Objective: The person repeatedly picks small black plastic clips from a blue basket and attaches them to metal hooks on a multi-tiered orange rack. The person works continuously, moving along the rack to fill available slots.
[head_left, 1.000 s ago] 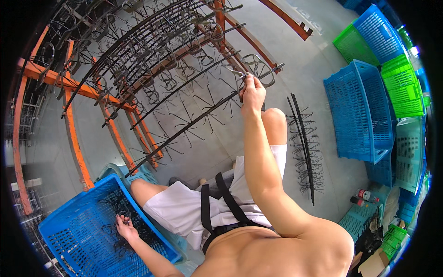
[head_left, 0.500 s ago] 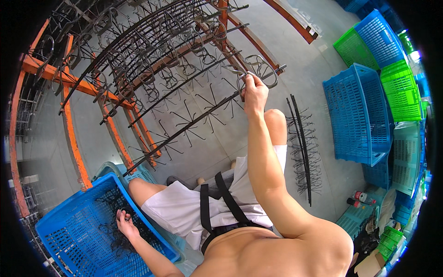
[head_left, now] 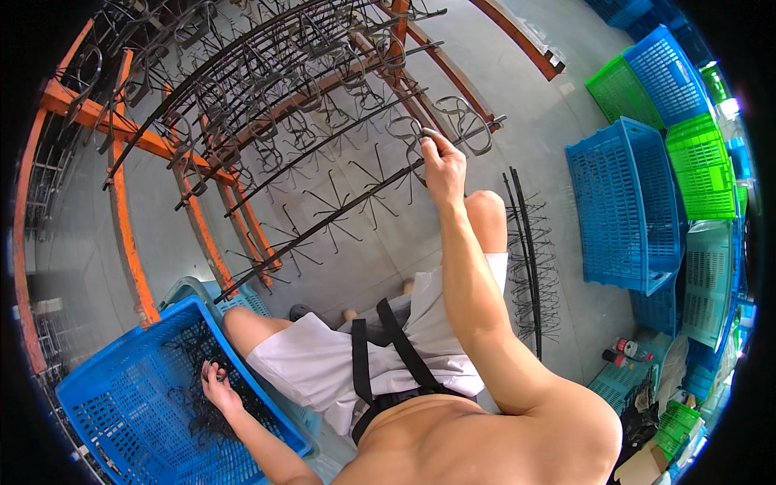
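My right hand (head_left: 444,170) is raised near the right end of a long dark rod (head_left: 356,202), which slopes down to the left and bears hooked wire spokes. Its fingers are closed on a dark looped metal strip (head_left: 402,127), partly hidden by the hand. Beside it, a similar looped piece (head_left: 477,144) sits close to the rod's end. Lower left, my left hand (head_left: 220,390) is over a blue basket (head_left: 121,404), palm up with curled fingers. Black wiry pieces (head_left: 212,424) lie in the basket around it; whatever is between those fingers is too dark to make out.
An orange metal frame (head_left: 125,226) carries several rods hung with looped pieces. Spoked rods (head_left: 527,259) lie on the floor to the right of my knee. Blue crates (head_left: 614,202) and green crates (head_left: 702,162) are stacked along the right, with bottles (head_left: 630,349) below them.
My right hand has shifted slightly down, and its index finger reaches further along the looped strip. The left hand stays over the basket, barely moved. The whole view has shifted a little.
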`<control>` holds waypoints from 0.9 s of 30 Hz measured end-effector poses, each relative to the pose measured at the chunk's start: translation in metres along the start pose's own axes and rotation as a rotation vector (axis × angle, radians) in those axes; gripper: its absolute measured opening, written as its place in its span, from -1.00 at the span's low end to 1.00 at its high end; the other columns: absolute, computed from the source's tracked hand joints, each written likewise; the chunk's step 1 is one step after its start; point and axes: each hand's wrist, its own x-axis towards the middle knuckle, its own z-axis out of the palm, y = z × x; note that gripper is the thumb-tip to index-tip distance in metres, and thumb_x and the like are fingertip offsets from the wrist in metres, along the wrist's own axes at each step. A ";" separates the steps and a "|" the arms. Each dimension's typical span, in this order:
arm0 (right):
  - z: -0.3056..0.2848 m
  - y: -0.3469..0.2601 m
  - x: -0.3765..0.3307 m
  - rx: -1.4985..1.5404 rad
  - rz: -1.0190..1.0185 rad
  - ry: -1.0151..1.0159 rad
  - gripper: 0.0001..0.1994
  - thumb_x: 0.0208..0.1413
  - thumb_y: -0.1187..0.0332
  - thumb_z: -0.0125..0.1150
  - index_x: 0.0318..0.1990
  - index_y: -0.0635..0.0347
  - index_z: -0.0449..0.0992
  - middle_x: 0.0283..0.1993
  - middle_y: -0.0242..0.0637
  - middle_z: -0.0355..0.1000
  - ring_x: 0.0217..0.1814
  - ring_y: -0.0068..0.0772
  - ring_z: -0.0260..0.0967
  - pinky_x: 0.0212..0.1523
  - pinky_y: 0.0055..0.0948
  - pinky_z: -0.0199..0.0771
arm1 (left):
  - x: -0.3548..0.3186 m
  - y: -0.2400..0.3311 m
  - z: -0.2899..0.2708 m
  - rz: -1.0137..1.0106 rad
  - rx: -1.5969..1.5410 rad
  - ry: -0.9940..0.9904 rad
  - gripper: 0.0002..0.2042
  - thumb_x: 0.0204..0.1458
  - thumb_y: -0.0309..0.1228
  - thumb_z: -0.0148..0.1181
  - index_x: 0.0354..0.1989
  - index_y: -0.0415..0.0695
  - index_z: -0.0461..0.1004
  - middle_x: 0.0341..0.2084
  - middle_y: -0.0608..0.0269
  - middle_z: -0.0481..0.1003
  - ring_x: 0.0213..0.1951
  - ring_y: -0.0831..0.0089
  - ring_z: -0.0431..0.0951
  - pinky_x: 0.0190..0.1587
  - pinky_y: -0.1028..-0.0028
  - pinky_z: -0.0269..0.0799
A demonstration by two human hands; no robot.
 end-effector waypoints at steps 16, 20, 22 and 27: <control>0.002 0.007 0.008 -0.118 -0.125 0.087 -0.74 0.09 0.26 0.11 -0.13 0.19 0.53 -0.62 -0.37 0.37 -0.60 -0.64 0.21 -0.52 -0.55 0.26 | 0.000 0.011 -0.022 0.055 -0.259 -0.092 -0.81 0.06 -0.36 0.16 -0.20 -0.13 0.39 -0.46 0.40 0.35 -0.47 0.59 0.32 -0.27 0.58 0.32; -0.001 0.012 0.008 -0.015 0.057 0.054 -0.73 0.11 0.28 0.06 -0.09 0.15 0.52 -0.64 -0.50 0.25 -0.60 -0.68 0.11 -0.55 -0.57 0.16 | 0.002 0.009 -0.033 0.063 -0.455 -0.170 -0.86 0.09 -0.35 0.11 -0.25 -0.12 0.41 -0.38 0.40 0.44 -0.40 0.58 0.37 -0.17 0.53 0.30; -0.003 0.013 0.011 -0.060 0.030 0.065 -0.73 0.13 0.26 0.04 -0.08 0.14 0.51 -0.64 -0.50 0.24 -0.59 -0.67 0.11 -0.54 -0.55 0.15 | 0.000 0.013 -0.028 0.070 -0.541 -0.212 -0.87 0.11 -0.35 0.09 -0.24 -0.13 0.41 -0.35 0.41 0.46 -0.36 0.58 0.39 -0.13 0.52 0.28; 0.009 -0.001 0.010 -0.250 -0.165 0.110 -0.75 0.13 0.25 0.02 -0.16 0.19 0.51 -0.57 -0.31 0.37 -0.52 -0.54 0.24 -0.44 -0.46 0.28 | -0.009 0.017 -0.031 0.086 -0.666 -0.217 -0.89 0.10 -0.38 0.09 -0.31 -0.14 0.45 -0.37 0.35 0.48 -0.34 0.52 0.41 -0.14 0.50 0.27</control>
